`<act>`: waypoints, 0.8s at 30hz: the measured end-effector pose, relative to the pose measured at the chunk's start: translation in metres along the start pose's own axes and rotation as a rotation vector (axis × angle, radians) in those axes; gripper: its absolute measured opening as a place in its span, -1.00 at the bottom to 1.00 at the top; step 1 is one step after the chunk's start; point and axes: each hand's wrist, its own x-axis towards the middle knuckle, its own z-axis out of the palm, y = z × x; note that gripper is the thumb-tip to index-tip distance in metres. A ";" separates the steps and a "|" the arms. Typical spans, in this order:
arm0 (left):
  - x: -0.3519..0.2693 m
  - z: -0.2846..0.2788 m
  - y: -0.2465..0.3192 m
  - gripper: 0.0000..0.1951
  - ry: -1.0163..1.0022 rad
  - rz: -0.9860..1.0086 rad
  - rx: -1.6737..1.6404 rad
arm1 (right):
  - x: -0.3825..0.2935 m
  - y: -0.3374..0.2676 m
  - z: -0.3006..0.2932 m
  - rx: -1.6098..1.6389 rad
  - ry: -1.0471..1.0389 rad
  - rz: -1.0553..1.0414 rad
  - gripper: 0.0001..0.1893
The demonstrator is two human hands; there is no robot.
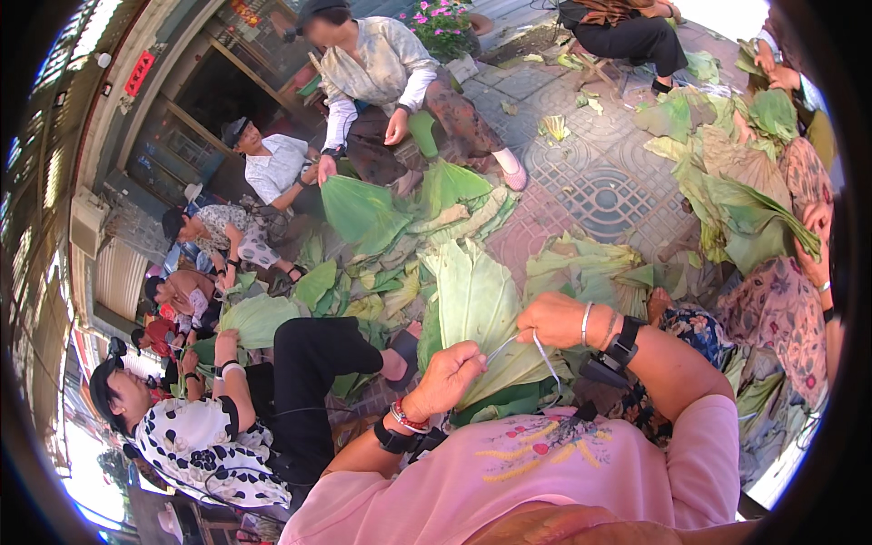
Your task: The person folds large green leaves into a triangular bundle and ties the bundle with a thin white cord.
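Before me lies a bundle of large pale green leaves (477, 300), fanned out away from my body. Over its near part, my left hand (453, 375) is closed on one end of a thin white string (501, 349). My right hand (557, 319) pinches the same string a little farther right, and a loose length of it hangs down in a loop beside the leaves. Darker green leaves (507, 398) show under the bundle, close to my pink shirt. Whether the string passes around the leaves cannot be told.
Several seated people work nearby, one in a spotted shirt (204, 436) at my left and one across holding a green leaf (364, 211). Leaf heaps (579, 266) lie on the patterned paving (606, 197). At the right, another person's hands (814, 238) are near a leaf pile (736, 184).
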 end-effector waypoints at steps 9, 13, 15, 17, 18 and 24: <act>0.001 0.002 -0.003 -0.80 -0.019 -0.028 -0.165 | 0.014 -0.023 0.009 0.572 0.156 -0.140 -0.69; 0.000 0.004 -0.005 -0.80 -0.007 -0.049 -0.172 | 0.014 -0.035 0.010 1.042 -0.141 0.216 -0.70; 0.000 0.005 -0.008 -0.80 -0.014 -0.037 -0.213 | 0.016 -0.034 0.015 1.169 -0.136 0.222 -0.70; -0.001 0.005 -0.007 -0.80 -0.012 -0.028 -0.230 | 0.017 -0.035 0.016 1.164 -0.116 0.249 -0.68; -0.002 0.005 -0.007 -0.80 -0.009 -0.015 -0.246 | 0.018 -0.035 0.018 1.164 -0.117 0.250 -0.68; -0.003 0.005 0.000 -0.80 0.022 0.018 -0.138 | 0.022 -0.034 0.031 1.039 -0.018 0.324 -0.82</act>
